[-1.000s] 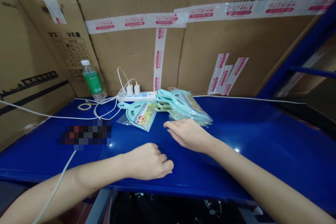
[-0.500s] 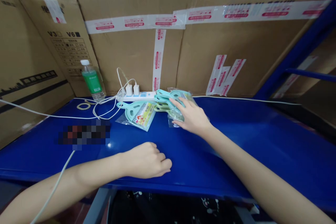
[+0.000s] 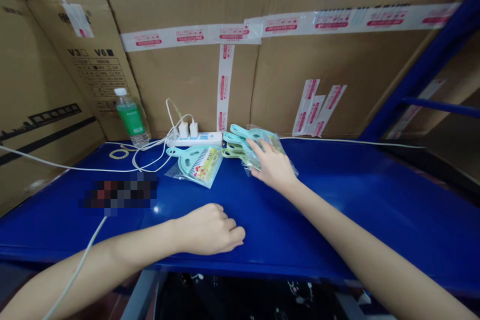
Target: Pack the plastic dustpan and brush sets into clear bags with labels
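My right hand (image 3: pixel 274 164) rests on a stack of small dustpans in clear plastic bags, its fingers spread over them. The upper dustpan (image 3: pixel 255 133) is light blue, and a green dustpan (image 3: pixel 234 152) shows underneath; my hand hides part of the stack. To its left lies a single light blue dustpan (image 3: pixel 183 161) with a brush and a printed label, bagged too. Closer to me, my left hand (image 3: pixel 213 230) lies on the blue table (image 3: pixel 285 240) in a loose fist, with nothing showing in it.
A white power strip (image 3: pixel 215 139) with two plugged chargers sits against the cardboard wall (image 3: pixel 180 80). Near it are a green-labelled bottle (image 3: pixel 131 117), loose white cables (image 3: pixel 150 162) and a beaded bracelet (image 3: pixel 120 153). A pixelated object (image 3: pixel 120 194) lies at left.
The stacked dustpans have shifted under my right hand, and their handles are more fanned out. My left hand has stayed in place. The view has tilted slightly.
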`<state>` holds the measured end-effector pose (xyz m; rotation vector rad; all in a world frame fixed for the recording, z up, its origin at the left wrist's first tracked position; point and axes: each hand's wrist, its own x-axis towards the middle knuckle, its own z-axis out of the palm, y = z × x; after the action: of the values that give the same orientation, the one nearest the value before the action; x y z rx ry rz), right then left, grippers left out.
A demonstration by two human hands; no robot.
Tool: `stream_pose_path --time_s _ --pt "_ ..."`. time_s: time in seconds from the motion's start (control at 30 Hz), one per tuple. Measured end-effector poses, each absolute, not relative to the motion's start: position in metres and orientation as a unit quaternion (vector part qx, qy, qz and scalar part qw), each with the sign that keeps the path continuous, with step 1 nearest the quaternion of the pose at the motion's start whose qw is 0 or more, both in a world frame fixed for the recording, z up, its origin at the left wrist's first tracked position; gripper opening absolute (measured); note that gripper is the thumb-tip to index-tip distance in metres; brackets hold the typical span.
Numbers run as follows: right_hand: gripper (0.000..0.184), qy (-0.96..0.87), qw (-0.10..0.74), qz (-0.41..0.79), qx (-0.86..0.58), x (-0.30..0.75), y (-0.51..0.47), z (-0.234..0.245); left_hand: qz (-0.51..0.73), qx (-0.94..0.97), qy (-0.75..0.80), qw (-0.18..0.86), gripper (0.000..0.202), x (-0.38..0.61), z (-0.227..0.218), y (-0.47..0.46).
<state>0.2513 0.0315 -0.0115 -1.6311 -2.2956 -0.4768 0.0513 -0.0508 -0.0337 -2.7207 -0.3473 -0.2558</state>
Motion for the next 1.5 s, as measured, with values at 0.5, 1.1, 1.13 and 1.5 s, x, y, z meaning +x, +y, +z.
stream_pose_path --time_s 0.5,1.1,1.13,1.5 --pt "0.065 -0.795 0.138 -0.157 -0.569 0.272 0.036 -0.009 -0.299 -0.898 -0.315 -0.075 0.013 0.056 -0.021 -0.010" --pt "0.064 -0.776 0.125 -0.185 -0.590 0.287 0.034 -0.002 -0.327 -0.692 -0.532 -0.362 0.033 0.132 -0.018 0.089" --pt "0.064 -0.775 0.118 -0.182 -0.593 0.290 0.034 -0.001 -0.323 -0.696 -0.529 -0.362 0.033 0.136 -0.018 0.090" --pt "0.057 -0.743 0.105 -0.182 -0.635 0.329 0.045 0.003 -0.236 -0.801 -0.490 -0.250 0.033 0.160 -0.005 0.089"
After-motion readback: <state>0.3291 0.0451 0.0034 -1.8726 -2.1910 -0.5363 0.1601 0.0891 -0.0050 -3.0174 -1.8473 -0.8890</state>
